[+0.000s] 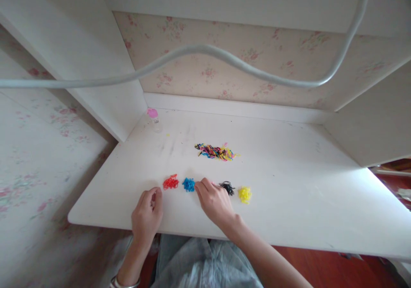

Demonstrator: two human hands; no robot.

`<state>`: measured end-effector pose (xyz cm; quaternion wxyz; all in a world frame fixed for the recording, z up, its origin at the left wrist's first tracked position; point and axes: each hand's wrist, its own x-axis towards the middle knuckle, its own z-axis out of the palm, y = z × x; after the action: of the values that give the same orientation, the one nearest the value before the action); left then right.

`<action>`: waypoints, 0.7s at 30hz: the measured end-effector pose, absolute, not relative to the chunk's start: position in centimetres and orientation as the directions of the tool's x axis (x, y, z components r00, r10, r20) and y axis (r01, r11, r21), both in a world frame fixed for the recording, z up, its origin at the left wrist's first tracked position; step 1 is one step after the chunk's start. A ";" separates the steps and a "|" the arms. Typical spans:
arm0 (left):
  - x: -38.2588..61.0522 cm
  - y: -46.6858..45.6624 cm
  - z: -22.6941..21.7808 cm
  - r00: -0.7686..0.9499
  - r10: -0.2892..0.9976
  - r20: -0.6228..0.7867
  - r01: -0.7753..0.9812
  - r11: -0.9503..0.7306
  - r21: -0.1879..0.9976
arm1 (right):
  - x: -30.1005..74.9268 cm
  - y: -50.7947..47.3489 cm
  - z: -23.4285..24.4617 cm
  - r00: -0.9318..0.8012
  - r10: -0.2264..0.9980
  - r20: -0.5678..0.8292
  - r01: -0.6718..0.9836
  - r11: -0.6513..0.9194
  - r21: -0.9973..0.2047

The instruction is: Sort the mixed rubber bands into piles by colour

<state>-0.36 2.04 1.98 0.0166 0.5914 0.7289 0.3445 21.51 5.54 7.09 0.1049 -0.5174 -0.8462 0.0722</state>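
Small rubber bands lie on the white desk in a row of separate piles: red rubber bands [171, 182], blue rubber bands [188, 184], black rubber bands [227, 188] and yellow rubber bands [245, 195]. My right hand [214, 200] reaches over the row between the blue and black piles, fingertips pinched together at the right edge of the blue one. What they hold is too small to make out, and a bit of pink shows behind the knuckles. Just left of and below the red pile rests my left hand [147, 215], its fingers curled toward the thumb; their contents are hidden.
Farther back lies a mixed heap of multicoloured rubber bands [215, 151]. A small clear container with a pink top [153, 115] stands at the desk's back left corner. A white cable [205, 49] crosses the upper view. Side panels bound the desk [308, 202].
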 end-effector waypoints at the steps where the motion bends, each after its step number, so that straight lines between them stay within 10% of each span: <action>1: -0.4 2.0 2.0 -0.296 0.875 0.384 0.851 0.058 0.522 | 21.2 5.8 7.1 -0.446 0.890 0.092 0.863 0.455 -0.219; 21: -0.4 2.2 2.1 -0.332 0.888 0.319 0.857 0.142 0.496 | 21.0 10.7 8.6 -0.580 0.801 -0.146 0.811 0.554 -0.187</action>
<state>-0.36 2.25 2.10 0.0250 0.5775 0.7551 0.3093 20.95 10.75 8.59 -0.0218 -0.4576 -0.8811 0.1177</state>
